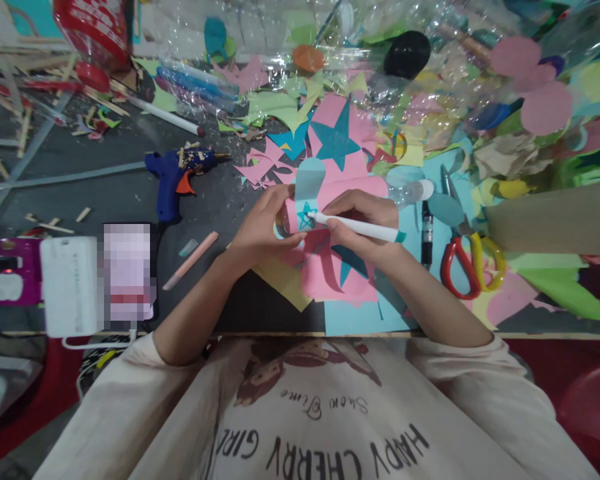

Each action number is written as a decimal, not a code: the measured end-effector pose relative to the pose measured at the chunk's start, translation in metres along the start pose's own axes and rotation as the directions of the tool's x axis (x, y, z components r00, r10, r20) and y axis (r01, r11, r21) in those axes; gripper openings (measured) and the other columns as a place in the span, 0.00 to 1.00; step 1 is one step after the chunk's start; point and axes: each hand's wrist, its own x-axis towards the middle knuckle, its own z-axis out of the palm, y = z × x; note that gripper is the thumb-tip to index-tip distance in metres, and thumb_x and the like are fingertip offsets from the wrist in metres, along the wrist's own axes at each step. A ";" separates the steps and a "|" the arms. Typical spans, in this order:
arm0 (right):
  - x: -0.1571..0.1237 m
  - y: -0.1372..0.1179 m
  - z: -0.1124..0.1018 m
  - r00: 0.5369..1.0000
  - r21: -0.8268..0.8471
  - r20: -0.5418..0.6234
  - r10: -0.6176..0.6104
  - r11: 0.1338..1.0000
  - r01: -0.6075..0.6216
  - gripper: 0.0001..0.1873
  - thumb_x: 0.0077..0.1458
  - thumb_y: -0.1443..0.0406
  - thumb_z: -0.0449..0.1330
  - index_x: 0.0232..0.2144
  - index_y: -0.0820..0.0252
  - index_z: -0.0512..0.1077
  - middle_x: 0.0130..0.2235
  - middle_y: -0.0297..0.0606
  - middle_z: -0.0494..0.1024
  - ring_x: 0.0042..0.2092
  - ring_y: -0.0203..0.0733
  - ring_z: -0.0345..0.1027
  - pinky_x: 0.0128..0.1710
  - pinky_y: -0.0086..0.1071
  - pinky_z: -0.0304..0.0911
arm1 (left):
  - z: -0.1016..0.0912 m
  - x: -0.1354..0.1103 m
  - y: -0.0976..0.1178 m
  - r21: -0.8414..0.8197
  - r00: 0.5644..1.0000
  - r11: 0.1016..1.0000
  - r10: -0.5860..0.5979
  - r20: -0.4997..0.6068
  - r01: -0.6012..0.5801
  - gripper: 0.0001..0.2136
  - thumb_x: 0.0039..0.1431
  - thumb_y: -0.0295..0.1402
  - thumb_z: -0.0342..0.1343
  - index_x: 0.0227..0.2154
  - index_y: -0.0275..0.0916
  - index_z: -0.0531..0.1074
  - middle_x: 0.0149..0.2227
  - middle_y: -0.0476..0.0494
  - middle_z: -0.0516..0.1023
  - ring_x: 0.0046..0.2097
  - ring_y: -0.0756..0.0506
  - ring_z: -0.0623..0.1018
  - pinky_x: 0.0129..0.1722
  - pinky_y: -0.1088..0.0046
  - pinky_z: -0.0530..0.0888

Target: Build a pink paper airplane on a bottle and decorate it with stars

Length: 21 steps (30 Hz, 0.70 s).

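Note:
A small clear plastic bottle lies on its side, wrapped in pink paper, its capped neck pointing right. My left hand grips the wrapped end, thumb below and fingers above. A pale patch there bears a teal outlined star, and a rounded teal paper tab stands up just above it. In my right hand is a white marker with a teal end, its tip on the star. Pink paper with teal stars surrounds the bottle.
A blue glue gun lies to the left, near a phone and a white power bank. Red-and-yellow scissors and a black marker are at right. Paper scraps and clear plastic crowd the back; a cardboard piece sits far right.

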 end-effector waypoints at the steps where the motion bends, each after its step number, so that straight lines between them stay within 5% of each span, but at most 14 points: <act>1: 0.000 -0.001 0.000 1.000 -0.001 0.016 -0.014 1.000 0.014 0.12 0.58 0.54 0.63 0.30 0.55 0.75 0.28 0.34 0.78 0.29 0.37 0.71 0.29 0.31 0.66 | 0.000 0.000 0.000 0.001 1.000 1.000 0.000 0.001 0.000 0.33 0.50 0.38 0.64 0.60 0.43 0.63 0.60 0.39 0.70 0.62 0.33 0.70 0.61 0.55 0.68; 12: 0.001 -0.002 0.001 1.000 -0.025 0.028 -0.002 1.000 0.003 0.09 0.59 0.55 0.63 0.31 0.52 0.75 0.30 0.35 0.81 0.30 0.39 0.73 0.31 0.36 0.70 | 0.000 0.000 0.002 -0.007 1.000 1.000 0.005 -0.005 -0.005 0.32 0.50 0.37 0.62 0.60 0.43 0.64 0.59 0.40 0.71 0.60 0.35 0.71 0.60 0.57 0.69; 21: -0.001 0.000 0.000 0.999 -0.011 -0.034 0.001 1.000 -0.002 0.15 0.58 0.51 0.63 0.30 0.54 0.74 0.26 0.33 0.77 0.26 0.36 0.69 0.25 0.32 0.64 | -0.001 0.000 0.003 0.011 1.000 1.000 0.000 -0.001 0.000 0.33 0.51 0.38 0.63 0.60 0.44 0.63 0.59 0.40 0.70 0.60 0.34 0.70 0.60 0.56 0.70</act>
